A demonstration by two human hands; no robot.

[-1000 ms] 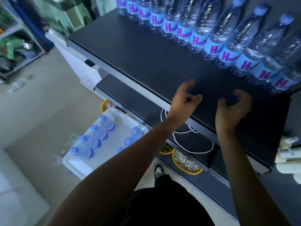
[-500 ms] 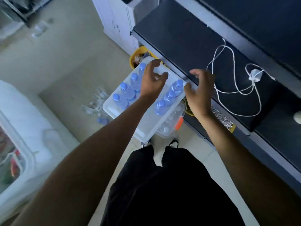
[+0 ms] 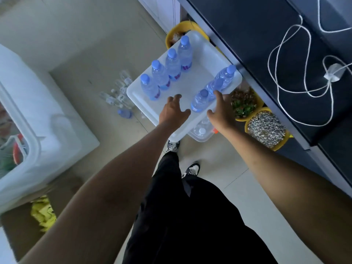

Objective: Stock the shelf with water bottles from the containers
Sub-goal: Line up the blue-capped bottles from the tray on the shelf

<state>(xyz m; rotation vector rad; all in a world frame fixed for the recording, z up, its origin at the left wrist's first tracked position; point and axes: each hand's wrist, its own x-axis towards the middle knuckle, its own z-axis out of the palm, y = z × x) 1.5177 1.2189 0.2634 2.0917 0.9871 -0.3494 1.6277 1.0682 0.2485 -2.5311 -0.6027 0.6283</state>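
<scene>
A white container (image 3: 207, 56) stands on the floor below the dark shelf (image 3: 266, 44). Several upright water bottles with blue caps stand in it: a row on its left side (image 3: 160, 77) and a row on its right side (image 3: 215, 86). My left hand (image 3: 174, 111) hovers over the container's near part with spread fingers, just left of the nearest right-row bottle (image 3: 200, 101). My right hand (image 3: 222, 109) reaches in on that bottle's right with fingers spread, one fingertip by the middle bottle. Neither hand holds anything.
A white cable (image 3: 297, 73) lies looped on the dark shelf. Yellow bowls of pebbles (image 3: 266, 128) and greenery (image 3: 243, 103) sit under the shelf edge. A second clear container (image 3: 202, 130) pokes out beneath the white one. Small bottles (image 3: 118, 92) lie on the floor; a white chest (image 3: 38, 119) stands left.
My view has tipped down from the stocked top shelf to the floor container. Both hands have dropped from the shelf and now flank the right-row bottles.
</scene>
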